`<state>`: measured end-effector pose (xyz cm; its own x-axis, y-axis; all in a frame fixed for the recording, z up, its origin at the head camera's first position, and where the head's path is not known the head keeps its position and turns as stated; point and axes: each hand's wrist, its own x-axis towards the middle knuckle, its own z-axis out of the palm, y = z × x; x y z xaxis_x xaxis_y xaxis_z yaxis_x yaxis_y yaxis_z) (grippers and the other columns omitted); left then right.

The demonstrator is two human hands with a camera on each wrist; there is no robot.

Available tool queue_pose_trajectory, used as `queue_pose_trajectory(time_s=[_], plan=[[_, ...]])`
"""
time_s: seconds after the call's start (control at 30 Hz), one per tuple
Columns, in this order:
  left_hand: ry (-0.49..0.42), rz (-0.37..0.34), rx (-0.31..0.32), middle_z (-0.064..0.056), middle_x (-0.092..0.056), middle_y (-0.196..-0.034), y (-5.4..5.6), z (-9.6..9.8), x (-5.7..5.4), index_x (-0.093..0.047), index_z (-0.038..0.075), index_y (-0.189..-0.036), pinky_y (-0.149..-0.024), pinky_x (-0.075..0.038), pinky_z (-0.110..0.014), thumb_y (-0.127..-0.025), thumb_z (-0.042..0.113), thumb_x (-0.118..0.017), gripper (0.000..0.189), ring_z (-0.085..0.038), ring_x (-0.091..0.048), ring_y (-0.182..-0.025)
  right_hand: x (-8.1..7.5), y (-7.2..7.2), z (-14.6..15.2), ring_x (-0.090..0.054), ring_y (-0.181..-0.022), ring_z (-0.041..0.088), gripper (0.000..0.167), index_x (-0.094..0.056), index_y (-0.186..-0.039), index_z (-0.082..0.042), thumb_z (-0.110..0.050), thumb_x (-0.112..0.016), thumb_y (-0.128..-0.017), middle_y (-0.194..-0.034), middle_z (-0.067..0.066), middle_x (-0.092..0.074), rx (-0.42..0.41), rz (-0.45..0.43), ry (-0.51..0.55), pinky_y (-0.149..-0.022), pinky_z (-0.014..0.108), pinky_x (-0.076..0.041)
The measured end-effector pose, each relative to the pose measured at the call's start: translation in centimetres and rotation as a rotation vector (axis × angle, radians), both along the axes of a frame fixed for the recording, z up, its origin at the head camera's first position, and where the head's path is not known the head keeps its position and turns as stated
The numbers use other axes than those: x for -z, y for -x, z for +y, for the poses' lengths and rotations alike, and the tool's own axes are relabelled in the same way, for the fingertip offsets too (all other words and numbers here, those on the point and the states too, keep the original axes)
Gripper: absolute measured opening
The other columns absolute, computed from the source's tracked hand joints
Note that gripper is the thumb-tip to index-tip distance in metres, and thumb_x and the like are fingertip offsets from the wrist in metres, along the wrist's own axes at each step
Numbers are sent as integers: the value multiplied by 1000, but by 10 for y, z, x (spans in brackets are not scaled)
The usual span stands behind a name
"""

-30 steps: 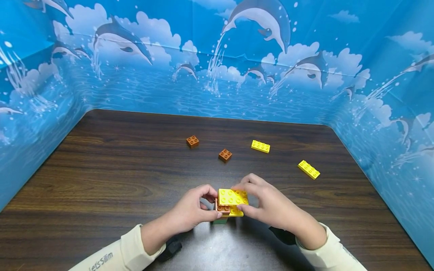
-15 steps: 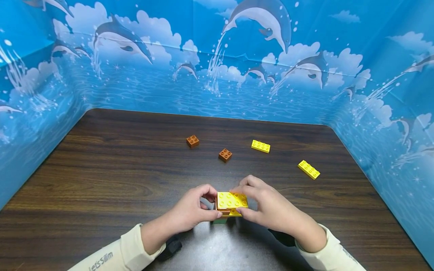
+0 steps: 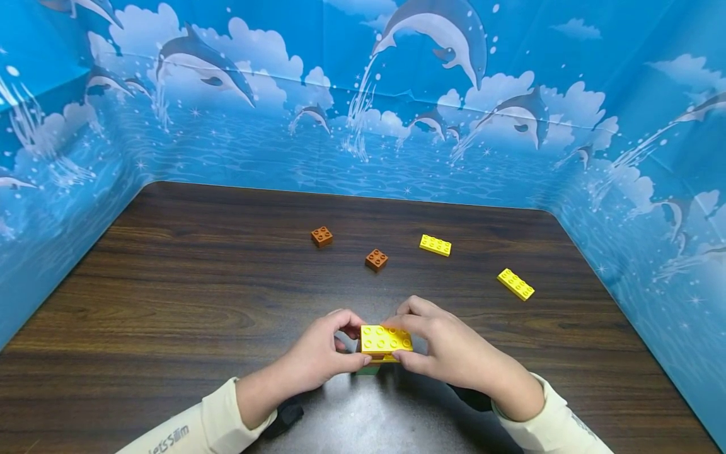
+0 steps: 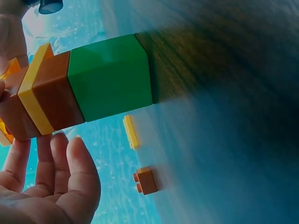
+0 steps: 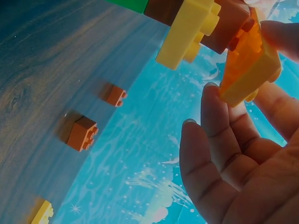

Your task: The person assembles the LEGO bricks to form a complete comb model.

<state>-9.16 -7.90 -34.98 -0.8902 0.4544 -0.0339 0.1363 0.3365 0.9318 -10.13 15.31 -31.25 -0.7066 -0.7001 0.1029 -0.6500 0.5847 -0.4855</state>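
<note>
At the table's near middle stands a stack of toy building bricks: a green brick (image 4: 110,77) at the bottom, a brown brick (image 4: 58,91), a thin yellow brick (image 4: 35,88) and an upper brown brick (image 4: 17,109). My left hand (image 3: 317,348) grips the stack's upper part between thumb and fingers. With thumb and fingers my right hand (image 3: 450,343) pinches the top yellow brick (image 3: 386,339), which has two rows of studs. In the right wrist view this brick tilts against the upper brown brick's studs, with some studs showing between them. Its far edge is partly behind my fingers.
Beyond the hands, two small brown bricks (image 3: 377,260) and two thin yellow bricks (image 3: 435,245) lie apart on the dark wooden table (image 3: 187,271). A blue dolphin-print curtain (image 3: 255,145) borders the table's back and sides.
My right hand has lowered the top yellow brick and shifted it slightly left, over the upper brown brick, whose studs are now covered in the head view. My left hand has kept its grip.
</note>
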Motion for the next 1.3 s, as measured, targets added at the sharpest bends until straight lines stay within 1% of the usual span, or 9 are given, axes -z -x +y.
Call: queue_pose_trajectory(time_s=[0.2,0.37,0.47,0.67,0.83,1.07,1.3], plan=[[17,29,-2,-2,-58,-102,0,1,-2,-62,5,-109,-79,-49,-34,-80,14,-76,34,-21,-52,-97,0,0,0,-48,-80,6,37,-67,-119,-14,-16,-75,-83,-100,-8,-51,-1,3,-19,-67,20,-45],[-17,28,-14,-2,-58,-104,-2,2,-6,-63,6,-110,-82,-49,-31,-82,17,-75,33,-24,-52,-100,0,1,0,-47,-78,5,37,-68,-118,-14,-17,-76,-82,-97,-9,-49,12,2,-30,-65,19,-44],[-31,35,-15,-3,-58,-104,-2,2,-7,-63,6,-108,-82,-49,-28,-84,19,-74,29,-24,-53,-101,2,1,0,-48,-80,6,37,-68,-118,-14,-16,-76,-82,-98,-9,-50,11,7,-19,-66,20,-45],[-41,25,-5,-4,-59,-106,-1,1,-6,-63,4,-108,-80,-50,-26,-85,18,-73,28,-22,-53,-100,4,0,0,-51,-87,9,36,-68,-117,-14,-20,-76,-83,-101,-9,-53,14,-4,15,-71,22,-48],[-43,27,2,-4,-59,-106,-1,1,-6,-63,4,-108,-80,-50,-26,-85,18,-72,28,-22,-53,-101,5,0,1,-52,-88,14,36,-68,-118,-14,-21,-76,-84,-102,-9,-53,12,-22,36,-68,22,-47],[-46,51,-2,-4,-60,-105,-1,1,-4,-63,4,-107,-80,-50,-26,-84,17,-73,27,-21,-54,-99,5,0,1,-51,-86,11,36,-68,-119,-14,-19,-76,-84,-101,-8,-54,3,-26,28,-69,21,-47],[-40,45,2,-3,-60,-105,-1,2,-3,-63,5,-107,-79,-50,-26,-84,16,-73,27,-21,-54,-100,6,-1,0,-51,-86,11,35,-68,-117,-12,-18,-76,-84,-101,-7,-55,-4,-16,32,-70,23,-48]])
